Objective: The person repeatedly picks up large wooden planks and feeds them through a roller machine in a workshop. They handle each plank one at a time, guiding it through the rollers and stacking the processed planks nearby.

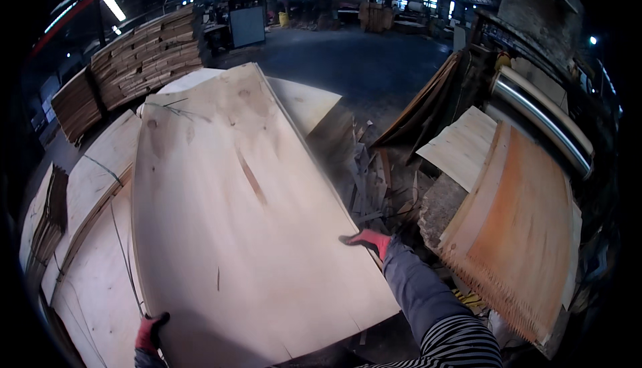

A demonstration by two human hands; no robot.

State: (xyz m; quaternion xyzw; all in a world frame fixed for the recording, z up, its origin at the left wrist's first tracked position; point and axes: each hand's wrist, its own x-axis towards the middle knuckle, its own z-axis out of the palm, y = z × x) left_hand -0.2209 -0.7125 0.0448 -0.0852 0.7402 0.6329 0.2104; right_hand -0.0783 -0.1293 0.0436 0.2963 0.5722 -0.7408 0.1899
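Note:
A large, pale wood veneer sheet (221, 227) with knots, a brown streak and a few small splits near its front edge spreads out before me. My right hand (368, 239), in a red and black glove, is closed on its right edge, the thumb on top and the fingers hidden beneath. At the near left corner, my left hand (152, 331), gloved the same way, grips the left edge with its thumb over the surface. Whether further sheets lie directly under this one along its whole length, I cannot tell.
Strapped veneer stacks (93, 234) stand close on the left, with a taller stack (144, 50) behind. At right, an orange-brown sheet (521, 227) lies below a shiny metal roller (542, 124). Broken wood scraps (368, 174) litter the floor between. A whiteboard (247, 27) stands farther back.

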